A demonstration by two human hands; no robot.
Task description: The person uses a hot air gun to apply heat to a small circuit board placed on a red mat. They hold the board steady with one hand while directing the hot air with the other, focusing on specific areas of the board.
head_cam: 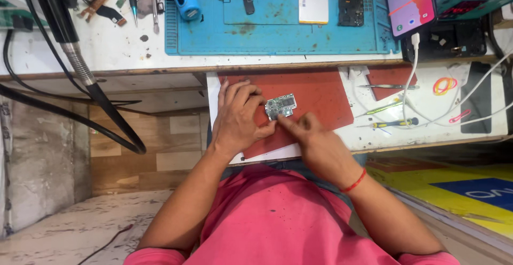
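Observation:
A small silver-green circuit board (281,106) lies on a red mat (320,96) on a pulled-out white shelf. My left hand (239,116) rests on the mat and pinches the board's left edge with thumb and fingers. My right hand (315,142), with a red thread at the wrist, points its index finger at the board's lower edge and touches it.
Above, a white bench carries a blue work mat (278,35) with phone parts, a white battery (313,3), and a lit phone (409,3) on a cable. Tweezers (387,87) and small screwdrivers (393,122) lie right of the red mat. Black hoses (80,72) hang at left.

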